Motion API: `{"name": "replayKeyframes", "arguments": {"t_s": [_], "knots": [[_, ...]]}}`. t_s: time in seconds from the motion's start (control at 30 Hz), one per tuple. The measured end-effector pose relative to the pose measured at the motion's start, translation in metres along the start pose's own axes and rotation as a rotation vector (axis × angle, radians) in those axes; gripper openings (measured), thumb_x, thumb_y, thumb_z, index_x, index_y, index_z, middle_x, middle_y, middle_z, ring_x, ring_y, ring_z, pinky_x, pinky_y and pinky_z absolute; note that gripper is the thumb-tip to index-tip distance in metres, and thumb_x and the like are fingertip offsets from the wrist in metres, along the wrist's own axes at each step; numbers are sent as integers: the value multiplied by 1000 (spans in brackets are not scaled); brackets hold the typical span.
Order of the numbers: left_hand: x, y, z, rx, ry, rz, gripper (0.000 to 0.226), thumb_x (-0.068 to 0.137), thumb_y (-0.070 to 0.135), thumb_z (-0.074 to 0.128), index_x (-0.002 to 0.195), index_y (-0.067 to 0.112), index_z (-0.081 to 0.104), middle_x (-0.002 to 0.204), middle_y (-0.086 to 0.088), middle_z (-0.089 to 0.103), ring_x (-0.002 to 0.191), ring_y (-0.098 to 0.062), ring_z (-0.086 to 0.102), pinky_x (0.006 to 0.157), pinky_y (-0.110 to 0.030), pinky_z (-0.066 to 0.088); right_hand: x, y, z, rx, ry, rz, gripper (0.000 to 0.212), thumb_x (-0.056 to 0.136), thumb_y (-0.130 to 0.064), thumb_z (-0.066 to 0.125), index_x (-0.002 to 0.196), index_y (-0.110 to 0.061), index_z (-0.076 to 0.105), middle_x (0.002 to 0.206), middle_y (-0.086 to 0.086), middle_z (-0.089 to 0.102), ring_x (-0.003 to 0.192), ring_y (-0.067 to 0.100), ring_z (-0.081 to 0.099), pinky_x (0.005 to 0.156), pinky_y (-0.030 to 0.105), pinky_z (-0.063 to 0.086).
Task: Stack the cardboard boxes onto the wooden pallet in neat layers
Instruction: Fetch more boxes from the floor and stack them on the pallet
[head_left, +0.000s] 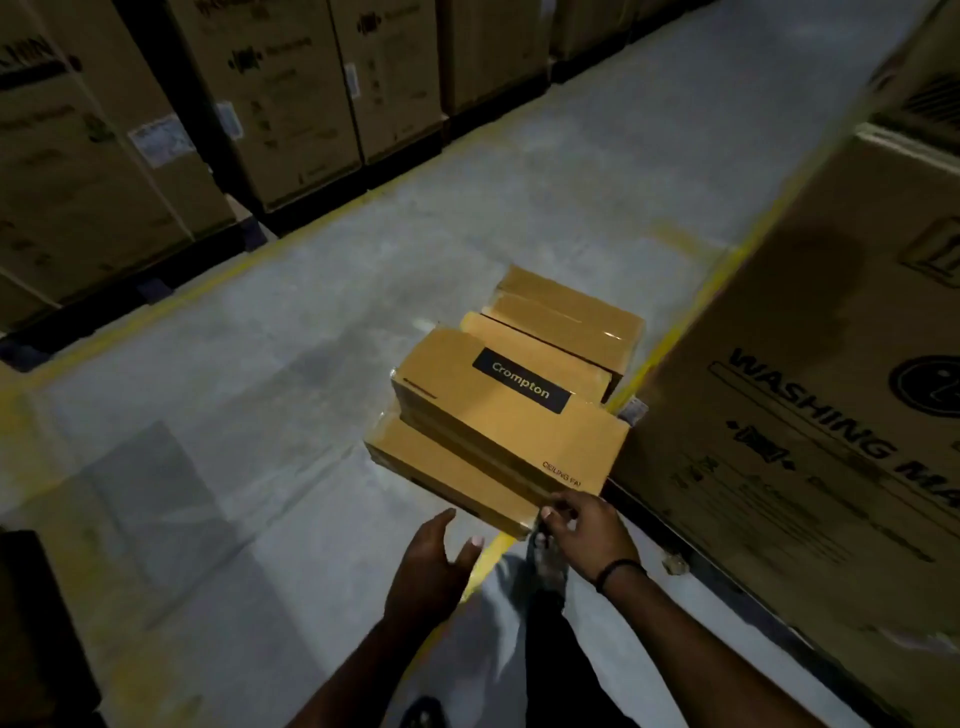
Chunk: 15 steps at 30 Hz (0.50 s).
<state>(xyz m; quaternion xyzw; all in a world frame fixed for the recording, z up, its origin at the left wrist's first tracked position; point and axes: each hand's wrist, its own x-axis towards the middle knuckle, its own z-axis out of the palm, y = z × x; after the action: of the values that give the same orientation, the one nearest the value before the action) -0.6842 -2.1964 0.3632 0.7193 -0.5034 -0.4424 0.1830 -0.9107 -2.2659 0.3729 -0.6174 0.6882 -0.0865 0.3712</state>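
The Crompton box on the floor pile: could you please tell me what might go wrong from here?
1. The Crompton box lies askew on the lower box, so it may slide when pulled.
2. Only the right hand is at the pile's near corner; the left hand is apart, so a lift could tip it.
3. A foot seems to be just below that corner.

floor pile, noted from my end: flat brown cardboard boxes on the grey floor. top box has a black crompton label (plus "ceiling fan" printed at its near corner) and sits askew on a lower box that juts out left. rear box lies just behind, taped shut.
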Motion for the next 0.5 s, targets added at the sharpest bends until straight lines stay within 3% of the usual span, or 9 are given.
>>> {"name": "replayKeyframes", "arguments": {"t_s": [0.1,0.17,0.2,0.27,0.33,0.5], "knots": [[48,16,20,-65,2,-104,54,98,55,56,145,29,49,148,5,51,133,-7,48,105,-18,34,73,14,-3,-30,-116,-3,38,96,-41,63,126,-19,68,124,2,68,111,22,64,96,37,52],[85,32,36,-105,21,-166,15,99,47,58,114,45,55,120,18,58,105,14,53,97,-16,39,125,21,-8,-71,-170,-11,35,97,-39,62,127,-20,67,126,3,67,113,24,62,95,35,51],[105,40,44,-131,57,-181,11,99,45,59,108,48,52,115,20,57,100,15,52,94,-17,40,152,23,-11,-93,-186,-16,34,97,-36,62,127,-19,66,126,5,67,113,25,62,95,33,50],[144,54,61,-151,109,-170,33,97,48,61,128,43,49,129,14,56,119,-1,54,99,-22,39,204,28,-15,-123,-206,-23,34,97,-32,63,128,-17,66,126,8,67,113,26,62,94,29,47],[187,57,80,-162,131,-206,50,98,47,61,142,27,50,141,4,55,130,-16,52,97,-23,38,255,32,-13,-140,-209,-27,37,96,-35,64,130,-19,65,128,6,66,116,27,61,97,33,48],[282,52,113,-198,199,-255,63,98,49,59,148,14,44,152,-10,42,136,-28,46,102,-27,41,359,45,11,-214,-250,-67,48,92,-39,63,137,-24,55,134,6,57,123,32,54,102,48,47]]}}
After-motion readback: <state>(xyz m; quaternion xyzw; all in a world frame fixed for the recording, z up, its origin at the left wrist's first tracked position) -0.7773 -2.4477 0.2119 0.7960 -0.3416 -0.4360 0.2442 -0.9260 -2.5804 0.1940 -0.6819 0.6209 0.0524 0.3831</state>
